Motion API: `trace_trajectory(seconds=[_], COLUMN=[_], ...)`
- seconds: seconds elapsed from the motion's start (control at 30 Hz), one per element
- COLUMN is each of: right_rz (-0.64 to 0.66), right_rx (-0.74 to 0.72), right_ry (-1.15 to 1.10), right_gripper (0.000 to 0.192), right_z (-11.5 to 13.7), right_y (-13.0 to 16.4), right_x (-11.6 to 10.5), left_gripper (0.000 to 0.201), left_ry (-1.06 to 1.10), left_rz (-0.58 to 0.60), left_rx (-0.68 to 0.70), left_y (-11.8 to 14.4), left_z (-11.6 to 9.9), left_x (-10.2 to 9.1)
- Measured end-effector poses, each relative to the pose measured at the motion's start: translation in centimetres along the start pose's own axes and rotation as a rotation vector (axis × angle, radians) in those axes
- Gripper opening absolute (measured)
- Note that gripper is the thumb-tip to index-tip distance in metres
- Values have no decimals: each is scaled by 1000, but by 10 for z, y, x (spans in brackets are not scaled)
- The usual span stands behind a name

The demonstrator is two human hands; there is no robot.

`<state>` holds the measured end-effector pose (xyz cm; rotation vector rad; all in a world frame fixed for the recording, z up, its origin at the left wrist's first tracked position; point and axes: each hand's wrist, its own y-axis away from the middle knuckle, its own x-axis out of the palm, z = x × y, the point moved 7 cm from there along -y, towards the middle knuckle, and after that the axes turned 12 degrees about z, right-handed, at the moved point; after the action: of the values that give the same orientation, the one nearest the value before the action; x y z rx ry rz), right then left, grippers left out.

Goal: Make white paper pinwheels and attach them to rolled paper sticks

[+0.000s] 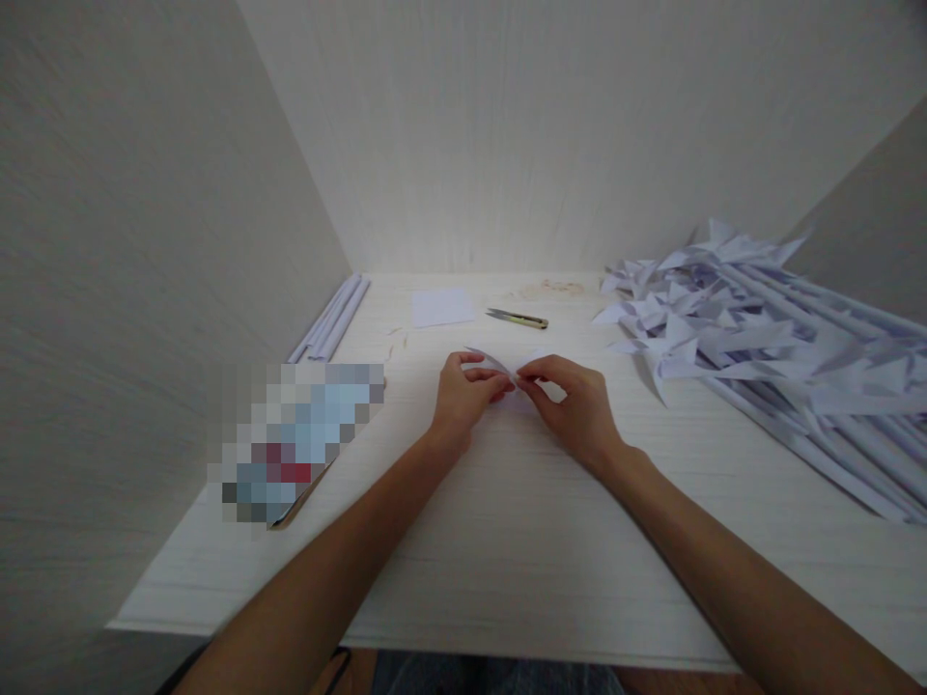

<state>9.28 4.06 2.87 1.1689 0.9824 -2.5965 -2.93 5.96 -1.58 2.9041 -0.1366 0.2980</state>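
My left hand and my right hand meet at the middle of the white desk, fingertips pinching a small piece of white paper between them. The paper is partly folded and mostly hidden under my fingers. Both hands rest low on the desk surface.
A large pile of white paper pinwheels on rolled paper sticks fills the right side. A utility knife and a square paper sheet lie behind my hands. Rolled paper sticks lie along the left wall, near a blurred flat object.
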Motion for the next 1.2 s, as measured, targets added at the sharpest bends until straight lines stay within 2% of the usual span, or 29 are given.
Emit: trace_trajectory(seconds=[0.3, 0.43, 0.6, 0.73, 0.8, 0.97, 1.1, 1.2], right_rz=[-44, -74, -109, -110, -104, -94, -91, -92], right_rx=[194, 235, 282, 295, 292, 291, 301, 304], right_ry=[-146, -225, -316, -327, -316, -303, -299, -300], right_gripper=[10, 10, 9, 9, 9, 9, 10, 10], right_z=[-22, -29, -38, -40, -39, -37, -37, -37], right_y=[0, -1, 1, 1, 1, 0, 0, -1], right_x=[-2, -3, -2, -1, -1, -2, -3, -3], left_gripper=[22, 17, 9, 3, 6, 22, 36, 34], left_ry=[-113, -162, -270, -483, -723, -1188, -1385, -1495], left_rz=[69, 86, 151, 246, 346, 477, 622, 659], left_rx=[72, 89, 199, 346, 392, 443, 526, 568], left_y=[-3, -4, -6, -5, -2, 5, 12, 15], left_z=[-5, -8, -29, -56, -63, -55, -45, -42], left_x=[3, 3, 1, -9, -11, -18, -10, -3])
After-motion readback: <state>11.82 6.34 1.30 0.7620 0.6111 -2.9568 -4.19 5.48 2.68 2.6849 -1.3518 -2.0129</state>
